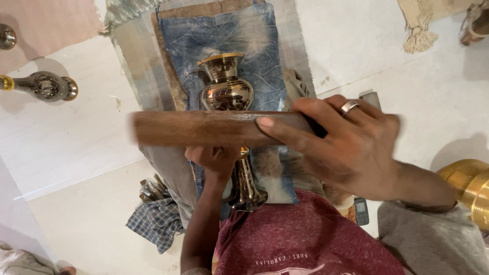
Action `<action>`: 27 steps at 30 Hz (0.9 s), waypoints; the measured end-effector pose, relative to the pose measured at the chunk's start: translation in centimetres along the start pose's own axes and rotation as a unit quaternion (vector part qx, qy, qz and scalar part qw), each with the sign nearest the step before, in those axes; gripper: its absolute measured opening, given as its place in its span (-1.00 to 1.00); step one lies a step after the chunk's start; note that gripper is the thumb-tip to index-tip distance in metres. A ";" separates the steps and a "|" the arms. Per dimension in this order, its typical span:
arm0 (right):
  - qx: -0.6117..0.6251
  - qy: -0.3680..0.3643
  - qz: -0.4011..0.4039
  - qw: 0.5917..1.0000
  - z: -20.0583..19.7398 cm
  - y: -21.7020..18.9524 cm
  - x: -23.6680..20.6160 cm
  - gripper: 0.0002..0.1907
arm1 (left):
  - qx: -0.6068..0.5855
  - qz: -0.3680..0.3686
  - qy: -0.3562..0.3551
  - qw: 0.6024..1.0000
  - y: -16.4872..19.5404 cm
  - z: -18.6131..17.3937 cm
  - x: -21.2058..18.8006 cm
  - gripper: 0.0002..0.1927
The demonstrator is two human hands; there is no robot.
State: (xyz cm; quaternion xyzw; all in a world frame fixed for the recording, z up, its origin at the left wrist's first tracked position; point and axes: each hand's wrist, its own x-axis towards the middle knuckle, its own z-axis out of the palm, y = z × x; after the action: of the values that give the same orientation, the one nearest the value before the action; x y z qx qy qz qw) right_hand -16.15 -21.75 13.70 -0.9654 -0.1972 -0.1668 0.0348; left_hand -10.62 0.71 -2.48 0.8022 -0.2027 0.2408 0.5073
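Both hands are clamped: right hand (351,147) grips a wooden stick (214,128) across the brass vase (226,89), left hand (214,159) steadies its stem beneath.

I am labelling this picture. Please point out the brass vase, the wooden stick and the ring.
brass vase (226,86): head view, on its round engraved belly.
wooden stick (198,128): head view, on the middle of its bare length.
ring (349,106): head view, on the band around a right-hand finger.

Bright, even light, glare glinting off the brass vase (226,84), wooden block (214,128) smeared with motion blur, soft shadows right.
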 end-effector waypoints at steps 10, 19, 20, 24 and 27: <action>0.190 0.081 0.089 0.974 5.7 1.3 -5.4 -0.46 | 0.018 0.014 -0.186 0.982 1.1 -2.6 2.5 -0.79; 0.221 0.087 0.209 0.948 8.4 -0.8 -9.3 -0.27 | 0.069 0.107 -0.376 0.918 1.2 -2.5 6.6 -0.71; 0.322 0.167 0.252 0.897 8.8 -1.7 -9.4 -0.23 | 0.082 0.113 -0.404 0.904 1.2 -2.5 7.0 -0.66; 0.392 0.205 0.309 0.842 9.4 -4.7 -10.5 -0.14 | 0.101 0.202 -0.445 0.867 0.9 -2.2 8.3 -0.71; 0.390 0.223 0.334 0.829 10.7 -6.3 -12.3 -0.19 | 0.083 0.236 -0.448 0.858 0.8 -2.0 9.4 -0.68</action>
State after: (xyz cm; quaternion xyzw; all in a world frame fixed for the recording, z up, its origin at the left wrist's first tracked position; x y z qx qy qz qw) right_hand -25.98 -19.04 -0.46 -0.8155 0.1013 -0.2648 0.5046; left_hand -3.88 1.44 4.37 0.7910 -0.5704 -0.0163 0.2209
